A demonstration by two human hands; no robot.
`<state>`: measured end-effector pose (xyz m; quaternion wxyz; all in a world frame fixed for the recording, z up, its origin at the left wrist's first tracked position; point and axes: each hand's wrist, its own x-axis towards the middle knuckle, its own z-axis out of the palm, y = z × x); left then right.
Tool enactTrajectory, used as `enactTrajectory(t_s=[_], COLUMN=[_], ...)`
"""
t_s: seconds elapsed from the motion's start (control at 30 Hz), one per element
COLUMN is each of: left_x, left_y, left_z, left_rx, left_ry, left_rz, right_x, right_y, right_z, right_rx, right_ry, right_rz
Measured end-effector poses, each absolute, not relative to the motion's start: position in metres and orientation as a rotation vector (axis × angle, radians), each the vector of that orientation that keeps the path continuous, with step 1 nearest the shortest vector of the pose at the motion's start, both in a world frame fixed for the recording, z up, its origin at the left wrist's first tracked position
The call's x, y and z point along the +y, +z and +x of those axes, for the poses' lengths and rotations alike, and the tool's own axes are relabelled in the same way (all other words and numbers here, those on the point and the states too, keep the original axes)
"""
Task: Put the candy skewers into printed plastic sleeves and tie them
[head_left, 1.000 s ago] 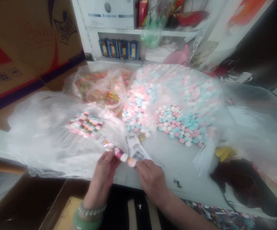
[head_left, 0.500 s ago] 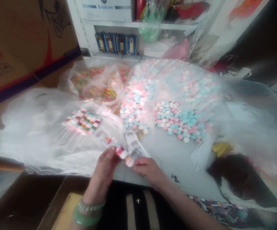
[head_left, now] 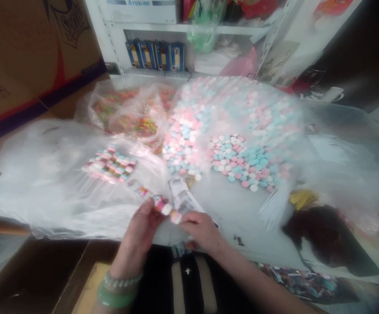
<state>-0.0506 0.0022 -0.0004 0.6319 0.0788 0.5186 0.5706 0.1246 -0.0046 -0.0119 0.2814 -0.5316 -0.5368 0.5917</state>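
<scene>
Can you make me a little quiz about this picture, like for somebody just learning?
1. Which hand wears the green bangle: the left hand or the right hand?
2. True or false: the left hand is holding a strip of pastel sweets.
3. How many blue packets stand on the white shelf?

Key: 1. the left hand; 2. true; 3. four.
</scene>
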Motion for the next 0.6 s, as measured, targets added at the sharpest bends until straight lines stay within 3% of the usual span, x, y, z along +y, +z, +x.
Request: enactTrajectory(t_s=[0.33,0.47,0.6], left_x=[0.012,0.018,0.021], left_y=[0.009,0.014,0.014], left_z=[-0.039,-0.035,-0.038], left_rx=[1.190,1.161,1.094], left_ry=[1.379,1.388,1.357], left_rz=[0.165,0.141,0.100], right_x=[-0.006,-0.005,-0.005], right_y=[-0.016,-0.008,-0.006], right_z=[0.127,0.124,0.121], right_rx=[-2.207,-2.216,-2.064], right_ry=[0.042,-0.006,0.452], right_rz=[-1.128,-1.100,-1.219])
